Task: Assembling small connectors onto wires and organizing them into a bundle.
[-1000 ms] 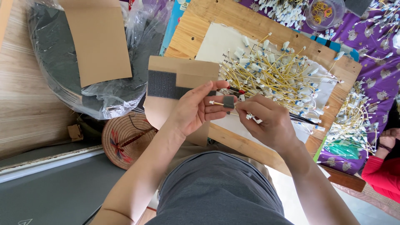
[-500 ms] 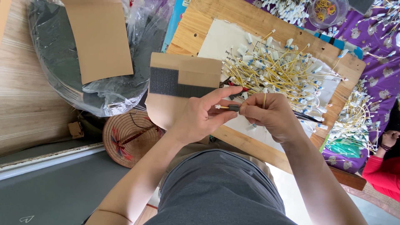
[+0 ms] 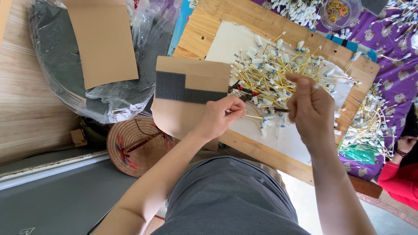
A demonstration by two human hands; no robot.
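Spread over a wooden board [image 3: 204, 26] lies white paper [image 3: 226, 41] heaped with yellow sticks with white tips [image 3: 278, 74], and from that heap one thin yellow stick [image 3: 252, 116] reaches the left hand [image 3: 220, 117], whose fingertips are pinched shut on its end. Just across it, the right hand [image 3: 310, 109] is raised above the heap with fingers curled close together; whether it holds anything cannot be told. Beside the left hand stands a cardboard piece with a dark foam strip [image 3: 187, 93], with a woven fan [image 3: 137, 146] and a plastic bag [image 3: 87, 65] farther out.

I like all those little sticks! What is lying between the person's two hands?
In the head view, yellow sticks with white tips lie on white paper between the left hand and the right hand.
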